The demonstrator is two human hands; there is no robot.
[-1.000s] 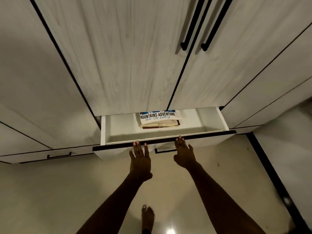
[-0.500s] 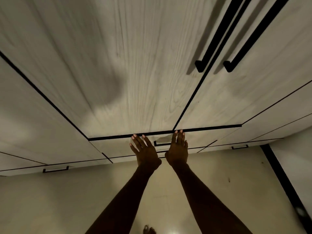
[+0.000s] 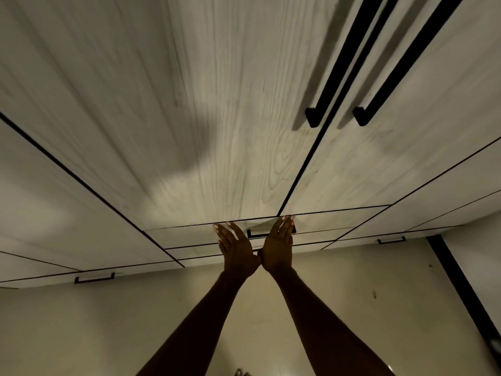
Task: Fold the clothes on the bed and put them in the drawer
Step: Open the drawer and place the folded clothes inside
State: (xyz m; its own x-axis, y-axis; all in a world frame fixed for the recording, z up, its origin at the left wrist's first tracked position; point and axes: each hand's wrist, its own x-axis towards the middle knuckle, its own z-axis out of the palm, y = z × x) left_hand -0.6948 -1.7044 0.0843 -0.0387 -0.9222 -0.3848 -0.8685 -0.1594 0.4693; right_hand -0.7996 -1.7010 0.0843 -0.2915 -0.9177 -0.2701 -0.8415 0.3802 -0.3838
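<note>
The drawer [image 3: 189, 234] sits flush in the base of the pale wood-grain wardrobe [image 3: 217, 104], its front closed level with the panels around it, so the clothes are out of sight. Both arms reach down to it from the near side. The left hand [image 3: 238, 251] lies flat against the drawer front, its fingers [image 3: 233, 229] straight and slightly spread, tips touching just under the drawer's top edge. The right hand [image 3: 279, 248] is beside it, thumbs nearly meeting, its fingers [image 3: 284, 225] straight and held together, tips at the same dark seam. Between and behind the two hands shows the small black drawer handle [image 3: 256, 235], partly covered by the right hand. Neither hand holds anything. Two long black door handles [image 3: 349, 58] run up the wardrobe doors at far right. Below is the cream floor [image 3: 108, 335].
</note>
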